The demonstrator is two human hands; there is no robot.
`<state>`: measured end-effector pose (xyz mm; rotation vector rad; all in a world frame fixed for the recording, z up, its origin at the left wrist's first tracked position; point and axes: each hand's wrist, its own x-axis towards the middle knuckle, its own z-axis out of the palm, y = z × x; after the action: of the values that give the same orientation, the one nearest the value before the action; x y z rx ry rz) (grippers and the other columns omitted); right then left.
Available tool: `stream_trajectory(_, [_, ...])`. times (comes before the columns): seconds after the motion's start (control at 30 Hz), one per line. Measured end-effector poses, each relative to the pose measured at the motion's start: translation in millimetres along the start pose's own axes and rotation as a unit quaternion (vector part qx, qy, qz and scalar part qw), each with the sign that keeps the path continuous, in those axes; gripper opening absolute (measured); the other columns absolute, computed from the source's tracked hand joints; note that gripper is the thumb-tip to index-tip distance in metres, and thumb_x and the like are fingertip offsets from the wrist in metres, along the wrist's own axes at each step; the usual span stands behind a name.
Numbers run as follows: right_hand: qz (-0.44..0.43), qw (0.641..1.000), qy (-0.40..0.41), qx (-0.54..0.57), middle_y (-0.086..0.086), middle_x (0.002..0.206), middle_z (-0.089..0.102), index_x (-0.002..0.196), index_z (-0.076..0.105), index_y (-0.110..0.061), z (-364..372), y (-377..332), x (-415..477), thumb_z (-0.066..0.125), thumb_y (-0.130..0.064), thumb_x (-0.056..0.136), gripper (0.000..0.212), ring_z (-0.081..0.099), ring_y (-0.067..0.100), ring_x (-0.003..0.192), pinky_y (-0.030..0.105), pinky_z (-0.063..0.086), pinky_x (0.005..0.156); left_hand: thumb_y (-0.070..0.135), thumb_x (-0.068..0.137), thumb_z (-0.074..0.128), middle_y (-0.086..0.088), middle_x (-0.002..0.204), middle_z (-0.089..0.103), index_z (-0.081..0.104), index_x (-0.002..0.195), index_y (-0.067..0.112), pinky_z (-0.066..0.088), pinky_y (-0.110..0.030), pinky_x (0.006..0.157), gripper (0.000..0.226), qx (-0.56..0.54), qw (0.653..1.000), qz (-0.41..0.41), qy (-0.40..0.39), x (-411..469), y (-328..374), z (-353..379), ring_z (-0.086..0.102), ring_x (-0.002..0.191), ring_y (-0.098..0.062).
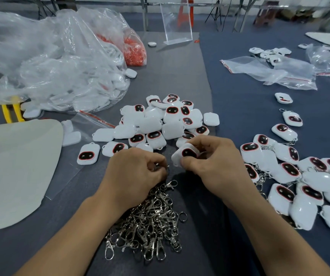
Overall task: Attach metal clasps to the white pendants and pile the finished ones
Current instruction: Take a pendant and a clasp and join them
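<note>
At mid-frame the right grip (214,162) pinches a pendant (186,153), tilted toward the left grip (138,172). The left grip's fingers curl round what looks like a clasp (167,167), probably held close for joining. The clasp pile (150,220) lies just below the hands, bare pendants (160,124) above and finished ones (291,176) at right. The bags (60,62) at upper left are well apart, blocking nothing.

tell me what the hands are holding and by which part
Right hand pinches a white pendant by its near edge. Left hand pinches a metal clasp, mostly hidden in its fingers.
</note>
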<state>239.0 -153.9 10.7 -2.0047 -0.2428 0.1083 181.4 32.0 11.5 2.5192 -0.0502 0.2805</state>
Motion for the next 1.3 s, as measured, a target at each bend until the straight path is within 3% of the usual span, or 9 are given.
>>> stream_trajectory(0.1, [0.01, 1.0, -0.004, 0.01, -0.011, 0.078, 0.074, 0.101, 0.078, -0.036, 6, 1, 1, 0.079, -0.02, 0.083, 0.024, 0.063, 0.006, 0.062, 0.027, 0.054, 0.067, 0.035, 0.077, 0.07, 0.012, 0.054, 0.052, 0.073, 0.074, 0.029, 0.034, -0.026, 0.054, 0.007, -0.003, 1.0, 0.009, -0.005, 0, -1, 0, 0.047, 0.054, -0.007])
stream_trajectory(0.23, [0.011, 0.999, -0.005, 0.049, -0.001, 0.064, 0.07, 0.097, 0.074, -0.03, 10, -1, 1, 0.069, -0.01, 0.093, 0.022, 0.06, 0.013, 0.045, 0.023, 0.048, 0.049, 0.037, 0.073, 0.063, 0.009, 0.051, 0.051, 0.067, 0.066, 0.032, 0.034, -0.024, 0.054, 0.009, -0.02, 1.0, 0.009, -0.019, 1, -3, 1, 0.046, 0.052, -0.009])
stream_trajectory(0.4, [-0.024, 0.999, -0.01, -0.033, -0.006, 0.071, 0.07, 0.104, 0.073, -0.039, 12, 0, 0, 0.072, -0.024, 0.091, 0.02, 0.062, 0.009, 0.058, 0.023, 0.048, 0.058, 0.039, 0.071, 0.067, 0.007, 0.055, 0.059, 0.077, 0.084, 0.042, 0.038, -0.021, 0.054, 0.017, -0.059, 0.998, 0.005, -0.016, 0, -7, 2, 0.053, 0.055, -0.011])
stream_trajectory(0.73, [-0.054, 0.997, -0.026, -0.052, 0.004, 0.069, 0.069, 0.092, 0.074, -0.036, 7, -7, 1, 0.074, -0.02, 0.089, 0.017, 0.062, 0.021, 0.059, 0.037, 0.057, 0.063, 0.035, 0.077, 0.073, 0.015, 0.057, 0.062, 0.077, 0.084, 0.04, 0.033, -0.009, 0.054, 0.009, -0.051, 0.998, 0.004, -0.02, 0, -7, 1, 0.058, 0.058, -0.005])
stream_trajectory(0.97, [-0.031, 0.998, -0.046, -0.006, -0.002, 0.048, 0.06, 0.089, 0.075, -0.028, 5, -5, 4, 0.072, -0.012, 0.089, 0.016, 0.049, 0.006, 0.037, 0.011, 0.035, 0.044, 0.033, 0.074, 0.069, 0.011, 0.05, 0.054, 0.073, 0.07, 0.039, 0.031, -0.012, 0.05, 0.008, -0.067, 0.998, 0.002, -0.018, 1, -5, 1, 0.049, 0.049, -0.006])
stream_trajectory(1.13, [-0.022, 0.998, -0.062, 0.008, 0.002, 0.049, 0.063, 0.09, 0.075, -0.031, 3, -4, 4, 0.071, -0.012, 0.088, 0.02, 0.05, 0.007, 0.036, 0.013, 0.037, 0.044, 0.021, 0.078, 0.077, 0.008, 0.051, 0.057, 0.074, 0.071, 0.036, 0.033, -0.015, 0.049, 0.016, -0.075, 0.997, -0.002, -0.02, 0, -5, 0, 0.047, 0.047, -0.005])
stream_trajectory(1.3, [-0.009, 0.998, -0.066, 0.006, 0.003, 0.052, 0.066, 0.087, 0.075, -0.031, 4, -1, -3, 0.072, -0.012, 0.087, 0.019, 0.053, 0.008, 0.036, 0.014, 0.04, 0.045, 0.016, 0.077, 0.076, 0.009, 0.045, 0.05, 0.065, 0.058, 0.038, 0.032, -0.013, 0.05, 0.031, -0.073, 0.997, 0.001, -0.012, 1, -3, 0, 0.043, 0.044, -0.006])
